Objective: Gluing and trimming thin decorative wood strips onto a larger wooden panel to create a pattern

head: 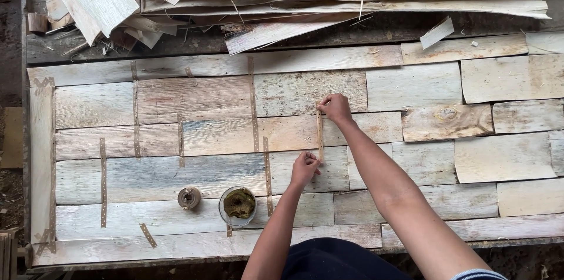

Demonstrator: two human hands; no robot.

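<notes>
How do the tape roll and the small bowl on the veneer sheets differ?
The tape roll is smaller and brown, with an open core; the bowl is wider, clear-rimmed and holds a greenish-brown mass. The roll lies farther from the left hand than the bowl. Both rest untouched on the veneer sheets near the front edge.

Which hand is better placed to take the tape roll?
Probably left. The left hand pinches the strip's lower end, closer to the tape roll; the right hand holds the far end.

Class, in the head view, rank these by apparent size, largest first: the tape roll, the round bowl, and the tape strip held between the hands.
1. Tape strip, longest.
2. Round bowl.
3. Tape roll, smallest.
</notes>
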